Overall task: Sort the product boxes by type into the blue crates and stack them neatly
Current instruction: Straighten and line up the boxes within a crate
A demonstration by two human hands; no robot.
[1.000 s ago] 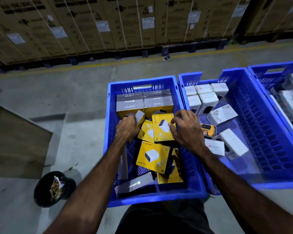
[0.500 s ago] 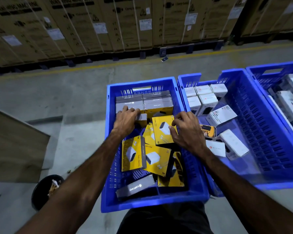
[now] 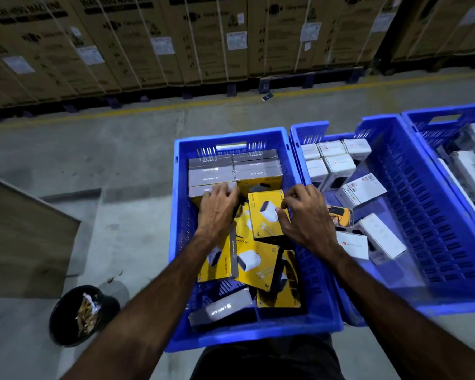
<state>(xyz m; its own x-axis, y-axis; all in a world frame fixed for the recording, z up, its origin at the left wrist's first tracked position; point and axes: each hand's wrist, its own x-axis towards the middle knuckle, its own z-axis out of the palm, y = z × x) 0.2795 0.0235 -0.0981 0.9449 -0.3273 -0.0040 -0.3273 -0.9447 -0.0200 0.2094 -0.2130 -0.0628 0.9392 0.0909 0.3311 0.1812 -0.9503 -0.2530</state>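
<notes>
A blue crate point(image 3: 254, 340) in front of me holds yellow charger boxes. Several stand stacked in neat rows point(image 3: 235, 168) at its far end, grey sides up; others lie loose nearer me. My left hand point(image 3: 218, 208) presses on a yellow box at the front of the stacked row. My right hand point(image 3: 303, 212) grips the right edge of an upright yellow box point(image 3: 266, 215). A second blue crate point(image 3: 447, 234) to the right holds white boxes point(image 3: 331, 163), some stacked at its far end, some loose, plus one orange box point(image 3: 339, 215).
A third blue crate point(image 3: 450, 119) with white packages sits at the far right. A black bin point(image 3: 74, 316) of scraps stands on the concrete floor at lower left, near a wooden panel point(image 3: 19, 237). Large strapped cartons point(image 3: 203, 37) on pallets line the back.
My left hand moved up from the loose boxes to the stacked row and pushed a box in there. A loose yellow box now stands on edge under my left wrist. My right hand stays on its box.
</notes>
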